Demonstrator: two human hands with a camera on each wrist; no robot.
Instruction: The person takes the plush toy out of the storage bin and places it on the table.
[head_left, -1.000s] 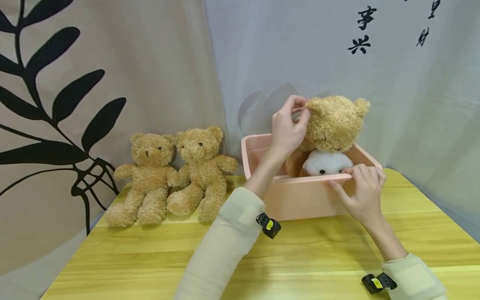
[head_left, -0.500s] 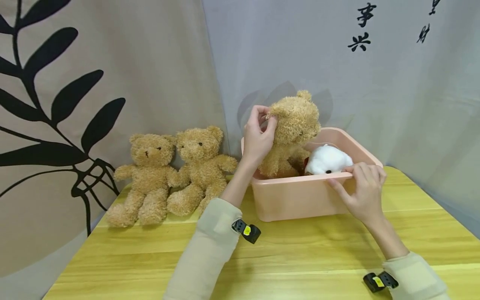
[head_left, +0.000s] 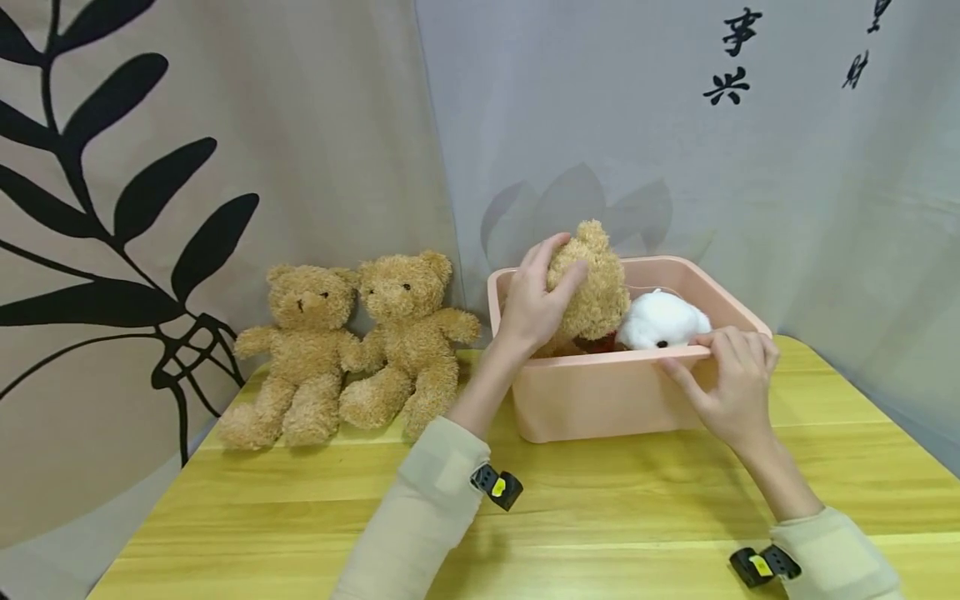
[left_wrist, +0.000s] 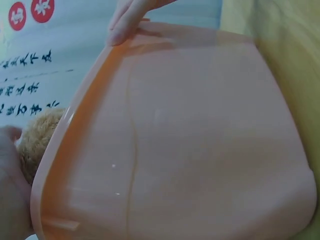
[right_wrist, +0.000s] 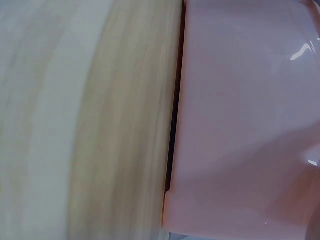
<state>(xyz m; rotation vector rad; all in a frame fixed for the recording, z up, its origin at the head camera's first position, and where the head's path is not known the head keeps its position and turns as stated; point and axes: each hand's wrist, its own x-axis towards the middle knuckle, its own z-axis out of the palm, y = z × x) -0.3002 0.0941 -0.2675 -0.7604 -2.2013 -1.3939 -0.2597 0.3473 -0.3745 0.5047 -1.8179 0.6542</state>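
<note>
Backdrop (head_left: 337,125) with black leaf print, far left; before it, first bear (head_left: 303,358) and second bear (head_left: 401,312) sit side by side on the wooden table (head_left: 600,525), inner arms meeting. Next along, the left hand (head_left: 536,296), above the left part of the pink bin (head_left: 600,404). It touches the head of a third bear (head_left: 596,287): fingers fairly straight along the head's left side, thumb across the near side, no curl about the fur that I can make out. Bear sits inside the bin at its left end, head above the near rim, trunk mostly hidden below, face not visible from here. Head lies immediately right of the left hand's fingers, plainly the nearer hand. Bear's long axis looks roughly upright; bin's runs crosswise, left to right. Right of the bear, a sliver of something red, too covered to name, then a white plush toy (head_left: 660,318), low, one dark eye just over the rim. It occupies the stretch between bear and right hand (head_left: 731,383). That hand grips the near rim toward its right end, thumb outside, fingers over the top; whether fingertips brush the white toy, cannot tell. Hands well apart. Key relation, to my eye: left hand on bear's outer side, white toy close on its inner side.
</note>
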